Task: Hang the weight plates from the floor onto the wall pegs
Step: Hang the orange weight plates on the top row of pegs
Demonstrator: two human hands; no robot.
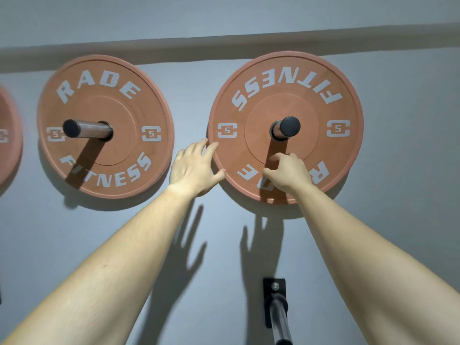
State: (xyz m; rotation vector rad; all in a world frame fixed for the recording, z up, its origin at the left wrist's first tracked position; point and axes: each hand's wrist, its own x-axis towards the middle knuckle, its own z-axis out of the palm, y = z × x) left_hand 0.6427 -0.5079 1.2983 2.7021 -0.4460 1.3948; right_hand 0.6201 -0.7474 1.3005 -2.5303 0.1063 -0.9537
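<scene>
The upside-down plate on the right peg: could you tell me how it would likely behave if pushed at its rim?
The upside-down plate hangs by its centre hole on a round peg, so it would probably rotate rather than slide. It looks thick and rigid, likely heavy. The left hand at its rim could probably turn it.

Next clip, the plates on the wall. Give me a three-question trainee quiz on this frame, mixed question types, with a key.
1. True or false: the right plate hangs with its lettering upside down.
2. Which hand is at the right plate's outer rim? A) left hand B) right hand
3. Fill in: below the right plate, an empty ____ sticks out of a black wall bracket.

Key: 1 true. 2 A; the right hand is over the plate's face. 3 peg.
</scene>
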